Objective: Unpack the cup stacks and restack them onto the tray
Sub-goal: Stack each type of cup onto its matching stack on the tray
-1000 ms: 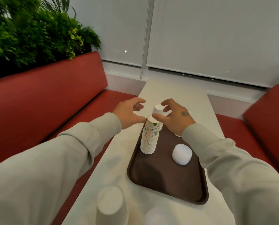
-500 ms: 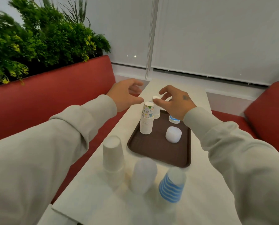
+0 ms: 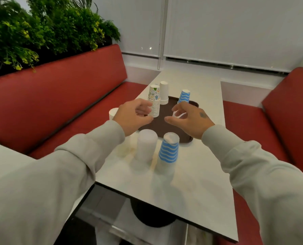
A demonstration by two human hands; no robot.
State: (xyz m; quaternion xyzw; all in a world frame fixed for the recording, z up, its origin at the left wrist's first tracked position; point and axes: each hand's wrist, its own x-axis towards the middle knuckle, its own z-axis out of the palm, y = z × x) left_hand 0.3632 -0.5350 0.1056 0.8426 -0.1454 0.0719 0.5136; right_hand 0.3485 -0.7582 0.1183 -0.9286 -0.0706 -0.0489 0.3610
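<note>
A dark brown tray [image 3: 166, 124] lies on the white table [image 3: 191, 174]. On it stand a floral cup stack [image 3: 154, 100], a plain white stack [image 3: 164, 92] and a blue-striped stack [image 3: 184, 96]; a white stack behind my right hand is mostly hidden. In front of the tray, wrapped stacks stand upside down: a translucent white one [image 3: 146, 145], a blue-striped one [image 3: 168, 151], and a white one [image 3: 113, 113] partly behind my left hand. My left hand [image 3: 134, 115] and right hand [image 3: 189, 119] hover above the tray's near end, fingers curled apart, holding nothing.
Red bench seats [image 3: 58, 96] run along both sides of the table. Green plants [image 3: 41, 29] stand behind the left bench back. White blinds cover the far wall. The table's near edge [image 3: 164, 200] has a dark pedestal base under it.
Both hands have drawn back from the tops of the tray's stacks toward me and hang lower in view. The camera has pulled back, showing the near table edge.
</note>
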